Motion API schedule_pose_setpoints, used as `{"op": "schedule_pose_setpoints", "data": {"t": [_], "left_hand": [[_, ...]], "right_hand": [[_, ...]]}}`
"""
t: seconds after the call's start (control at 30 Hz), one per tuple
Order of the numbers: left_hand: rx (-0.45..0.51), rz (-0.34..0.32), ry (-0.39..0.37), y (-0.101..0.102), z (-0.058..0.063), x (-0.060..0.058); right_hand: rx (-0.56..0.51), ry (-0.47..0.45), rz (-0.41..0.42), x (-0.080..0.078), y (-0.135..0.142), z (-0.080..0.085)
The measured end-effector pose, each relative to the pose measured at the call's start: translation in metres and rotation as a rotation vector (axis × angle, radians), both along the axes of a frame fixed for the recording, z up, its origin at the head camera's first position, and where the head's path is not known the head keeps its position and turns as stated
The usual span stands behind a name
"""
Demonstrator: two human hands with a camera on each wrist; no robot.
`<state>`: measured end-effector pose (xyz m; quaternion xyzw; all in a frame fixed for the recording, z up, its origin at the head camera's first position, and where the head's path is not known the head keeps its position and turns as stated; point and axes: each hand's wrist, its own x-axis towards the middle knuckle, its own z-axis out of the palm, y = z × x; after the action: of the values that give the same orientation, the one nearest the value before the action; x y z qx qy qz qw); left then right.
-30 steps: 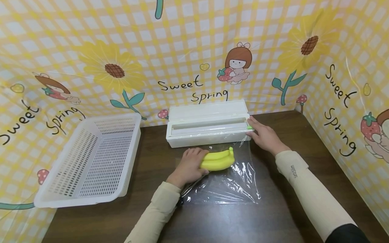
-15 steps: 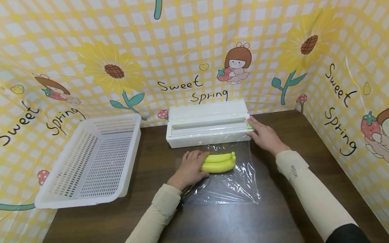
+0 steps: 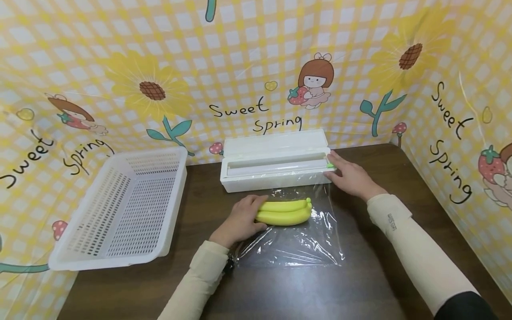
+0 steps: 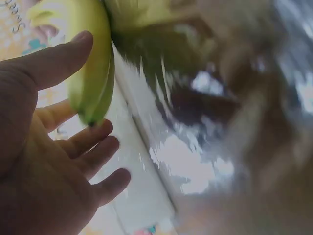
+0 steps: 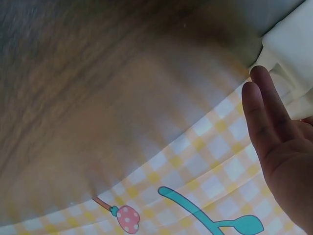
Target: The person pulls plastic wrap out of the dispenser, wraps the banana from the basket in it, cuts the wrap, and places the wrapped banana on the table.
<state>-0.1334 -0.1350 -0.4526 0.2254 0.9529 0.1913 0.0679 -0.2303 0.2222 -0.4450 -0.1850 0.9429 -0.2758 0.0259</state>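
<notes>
A yellow banana bunch, with two fruits showing from above, lies on a sheet of clear cling film. At its left end is my left hand; the left wrist view shows the thumb over a banana and the other fingers spread loosely. Behind the fruit stands a white cling film dispenser, lid raised, with a roll inside and a green piece at its right end. My right hand rests against that end, its visible fingers straight in the right wrist view.
A white perforated plastic basket stands at the left of the brown table. A yellow checked cloth hangs behind and along both sides, close behind the dispenser.
My left hand has slid left along the bananas, loosening, so more of the fruit shows. The bunch has rolled slightly flatter on the film. My right hand stays at the dispenser.
</notes>
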Motion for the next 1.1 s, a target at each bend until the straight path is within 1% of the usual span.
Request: {"op": "schedule_pose_setpoints", "data": {"t": [0.07,0.13,0.23,0.3,0.4,0.5,0.57,0.63,0.67,0.73,0.8,0.87,0.93,1.0,1.1], "left_hand": [[0.003,0.029,-0.03,-0.009,0.0,0.001],[0.02,0.064,-0.073,-0.019,0.001,0.005],[0.052,0.109,-0.123,-0.033,0.004,0.014],[0.072,0.13,-0.137,-0.041,0.006,0.021],[0.081,0.129,-0.122,-0.049,0.01,0.034],[0.061,0.066,-0.085,-0.051,0.013,0.048],[0.03,0.001,-0.055,-0.051,0.015,0.058],[-0.021,-0.064,-0.017,-0.051,0.015,0.068],[-0.05,-0.088,-0.001,-0.051,0.014,0.073],[-0.101,-0.116,0.02,-0.052,0.012,0.083],[-0.144,-0.122,0.02,-0.054,0.009,0.09],[-0.176,-0.117,0.022,-0.055,0.006,0.094],[-0.19,-0.11,0.034,-0.055,0.003,0.095],[-0.194,-0.107,0.061,-0.055,0.001,0.095],[-0.201,-0.107,0.109,-0.055,-0.001,0.095]], "right_hand": [[0.013,-0.015,0.007,0.0,-0.001,0.002],[0.023,-0.032,0.015,-0.001,-0.001,0.002],[0.028,-0.052,0.022,-0.002,-0.003,0.002],[0.027,-0.063,0.026,-0.002,-0.002,0.002],[0.017,-0.081,-0.001,0.0,0.0,0.005],[0.001,-0.086,-0.063,0.01,0.004,0.012],[0.018,-0.062,-0.086,0.024,0.005,0.018],[0.063,-0.017,-0.075,0.044,0.005,0.022],[0.089,0.009,-0.05,0.056,0.005,0.023],[0.136,0.061,0.037,0.083,0.002,0.02],[0.161,0.095,0.151,0.11,-0.001,0.012],[0.175,0.109,0.253,0.137,-0.005,0.003],[0.201,0.116,0.321,0.16,-0.008,-0.005],[0.232,0.139,0.343,0.176,-0.012,-0.011],[0.275,0.2,0.331,0.189,-0.017,-0.018]]}}
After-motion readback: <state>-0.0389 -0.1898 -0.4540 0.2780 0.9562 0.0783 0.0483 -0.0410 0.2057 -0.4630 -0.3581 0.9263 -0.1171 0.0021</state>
